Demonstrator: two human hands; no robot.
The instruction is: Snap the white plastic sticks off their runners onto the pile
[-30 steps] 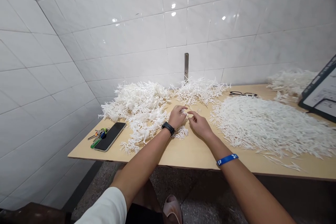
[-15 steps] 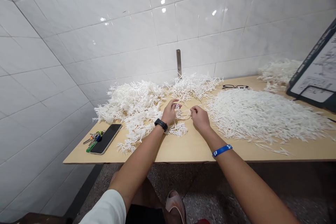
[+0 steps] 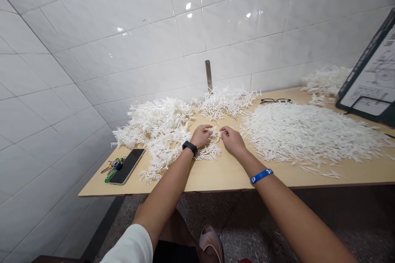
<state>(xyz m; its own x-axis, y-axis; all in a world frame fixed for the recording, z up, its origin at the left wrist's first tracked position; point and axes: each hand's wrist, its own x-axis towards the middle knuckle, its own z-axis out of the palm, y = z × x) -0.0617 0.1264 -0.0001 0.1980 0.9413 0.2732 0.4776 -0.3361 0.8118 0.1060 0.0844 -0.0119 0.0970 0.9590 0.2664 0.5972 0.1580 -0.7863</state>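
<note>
My left hand, with a black band at its wrist, is closed on a small bunch of thin white branched plastic pieces. Facing it, my right hand pinches at the right side of the same bunch, with its fingertips together. Below the bunch, other white pieces lie on the table under my left hand. A tangled heap of white branched pieces spreads to the left, and another heap lies behind my hands. Right of my right hand is a wide pile of loose white sticks.
A phone and keys lie at the left of the wooden table. Black-framed glasses rest behind the wide pile. A dark-edged board with a printed sheet leans at the right, near a further white heap.
My left hand has lowered slightly and its fingers have drawn in. My right hand has shifted a little left, closer to it. The loop of white strands between them looks smaller.
</note>
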